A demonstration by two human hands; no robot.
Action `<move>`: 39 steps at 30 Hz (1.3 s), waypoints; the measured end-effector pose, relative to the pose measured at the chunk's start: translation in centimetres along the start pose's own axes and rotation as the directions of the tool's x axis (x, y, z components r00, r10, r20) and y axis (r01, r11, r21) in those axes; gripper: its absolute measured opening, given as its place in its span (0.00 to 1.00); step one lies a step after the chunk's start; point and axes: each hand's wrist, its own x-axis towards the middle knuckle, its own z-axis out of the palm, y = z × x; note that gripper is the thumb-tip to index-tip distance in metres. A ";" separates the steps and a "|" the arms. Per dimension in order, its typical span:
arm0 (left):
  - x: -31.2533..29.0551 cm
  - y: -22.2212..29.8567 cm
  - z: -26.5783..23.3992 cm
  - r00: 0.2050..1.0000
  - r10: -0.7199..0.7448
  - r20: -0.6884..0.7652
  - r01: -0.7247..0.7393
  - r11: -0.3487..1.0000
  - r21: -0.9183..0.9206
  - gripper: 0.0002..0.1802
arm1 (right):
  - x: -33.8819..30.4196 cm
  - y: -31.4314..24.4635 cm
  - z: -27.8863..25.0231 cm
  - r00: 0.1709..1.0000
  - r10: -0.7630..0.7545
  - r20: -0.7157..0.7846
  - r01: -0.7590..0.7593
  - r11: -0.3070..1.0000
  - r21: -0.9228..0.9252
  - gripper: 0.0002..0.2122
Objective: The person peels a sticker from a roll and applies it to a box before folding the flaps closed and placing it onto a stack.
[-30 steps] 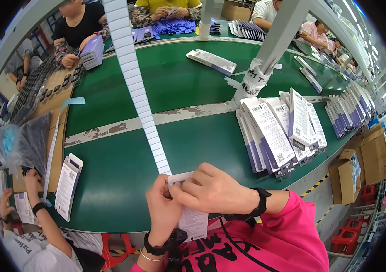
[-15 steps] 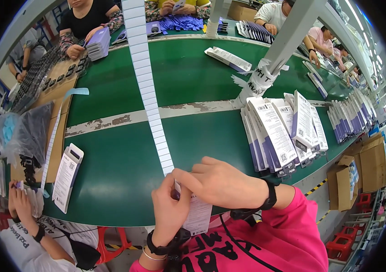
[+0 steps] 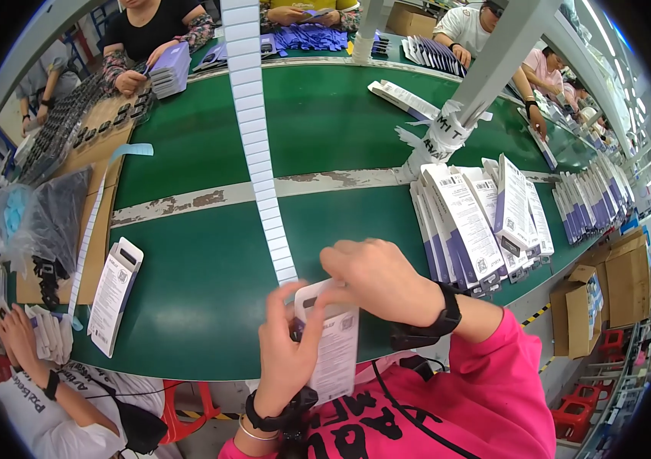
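Note:
A slim white box (image 3: 336, 356) with a hanging slot at its top stands tilted up in front of me. My left hand (image 3: 285, 336) grips its left side, thumb across the front and fingers behind. My right hand (image 3: 383, 281) is at the box's upper right corner, fingers curled in and thumb near the top edge; whatever is between them is hidden. A long strip of white labels (image 3: 256, 153) hangs down from above, its lower end just behind my left fingers.
A pile of white and purple boxes (image 3: 463, 222) lies right of the green belt (image 3: 195, 306). One box (image 3: 115, 297) lies at left, near a co-worker's hands (image 3: 19, 336). A taped post (image 3: 440, 138) rises beyond. Open cartons (image 3: 627, 279) stand at far right.
My right hand has moved up and back from my left, uncovering the box's slotted top. Boxes on the far belt have shifted right, and a co-worker's hand there has reached down to one.

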 end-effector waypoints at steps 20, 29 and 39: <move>-3.6 -5.7 2.3 0.966 0.119 -0.230 -0.217 0.858 -0.465 0.11 | -7.9 -0.3 7.5 0.969 0.179 -0.171 0.075 0.445 0.892 0.09; -2.6 -4.5 -0.7 0.990 0.139 0.037 -0.141 0.989 0.054 0.08 | -8.0 -1.0 5.7 0.916 0.385 0.112 -0.240 0.303 0.922 0.11; -2.1 0.0 -1.1 0.977 -0.203 0.066 0.209 0.972 -0.109 0.04 | -6.0 -2.1 2.2 0.822 0.451 0.347 -0.436 0.108 0.894 0.10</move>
